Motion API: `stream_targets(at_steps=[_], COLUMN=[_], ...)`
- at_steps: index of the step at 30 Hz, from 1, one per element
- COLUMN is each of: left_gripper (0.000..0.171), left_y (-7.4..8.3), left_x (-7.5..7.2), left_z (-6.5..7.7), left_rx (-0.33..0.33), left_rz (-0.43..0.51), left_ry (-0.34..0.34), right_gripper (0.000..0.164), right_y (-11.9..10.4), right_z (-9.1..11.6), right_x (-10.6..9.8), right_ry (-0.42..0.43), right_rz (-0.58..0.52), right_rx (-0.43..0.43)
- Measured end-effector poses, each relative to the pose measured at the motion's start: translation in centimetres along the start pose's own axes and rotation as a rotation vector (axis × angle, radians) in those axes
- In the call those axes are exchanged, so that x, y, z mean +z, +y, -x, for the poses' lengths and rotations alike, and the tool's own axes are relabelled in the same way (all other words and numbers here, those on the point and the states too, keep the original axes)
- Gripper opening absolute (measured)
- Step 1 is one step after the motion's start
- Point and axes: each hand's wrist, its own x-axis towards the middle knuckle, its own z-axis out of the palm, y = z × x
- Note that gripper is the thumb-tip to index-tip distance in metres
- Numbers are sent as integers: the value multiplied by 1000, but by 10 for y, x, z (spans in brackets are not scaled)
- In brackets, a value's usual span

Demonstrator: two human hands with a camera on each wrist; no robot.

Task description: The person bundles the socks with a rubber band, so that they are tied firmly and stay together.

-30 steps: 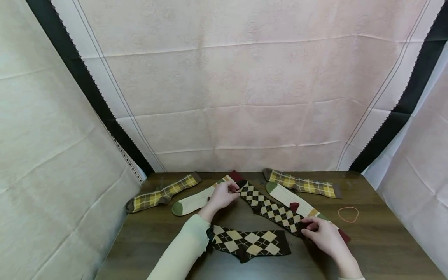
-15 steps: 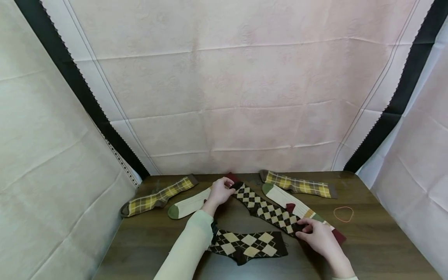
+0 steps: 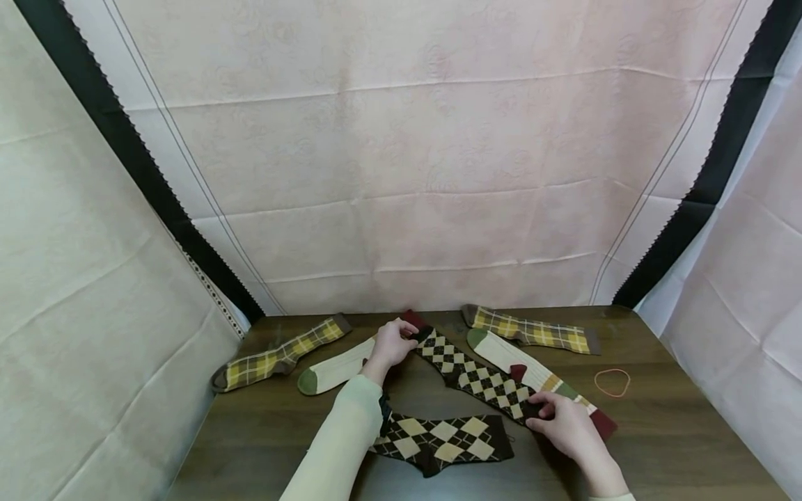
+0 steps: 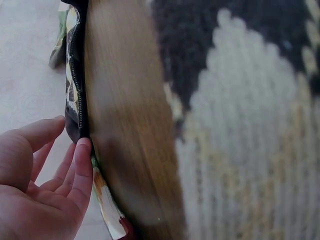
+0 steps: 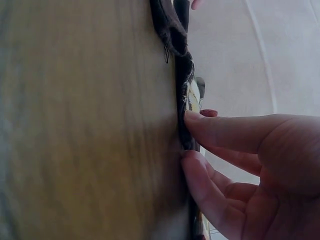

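Note:
A black-and-cream argyle sock (image 3: 460, 365) lies slantwise on the table between both hands. My left hand (image 3: 390, 348) holds its far, dark end with thumb and fingertips, also visible in the left wrist view. At the near end, my right hand (image 3: 564, 426) pinches the dark edge between thumb and forefinger; the right wrist view shows the sock almost edge-on. Another argyle sock (image 3: 445, 442) lies closer to the body, its left part covered by the left sleeve. Beside the hands are two white socks with green toes, one left (image 3: 338, 369) and one right (image 3: 510, 353).
Yellow plaid socks lie at the back left (image 3: 282, 353) and back right (image 3: 532, 328). A thin orange rubber band (image 3: 612, 383) is on the right. Pale cloth (image 3: 401, 236) hangs behind the wooden table (image 3: 677, 438) and at both sides.
The head view has shifted slightly, so everything sits a little farther left in it. Both hands stay at the two ends of the slanted argyle sock, which looks unchanged.

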Motion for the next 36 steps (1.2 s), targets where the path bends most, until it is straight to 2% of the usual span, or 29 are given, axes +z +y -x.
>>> stream_targets(at_steps=[7,14,23,36], left_gripper=[19,19,16,11], left_y=[-1,-2,-2,-3], left_x=[3,4,6,6], left_z=[-1,-3,-6,-5], left_rx=[-12,-18,-16,-20], left_rz=[-11,-19,-28,-37], left_ry=[10,9,2,2], right_gripper=[33,30,28,23], right_y=[1,0,-1,-1], right_z=[-1,0,1,3], right_x=[1,2,3,6], right_ry=[-19,-41,-51,-26], right_rz=[-3,-68,-100,-146], right_rx=[4,34,44,73])
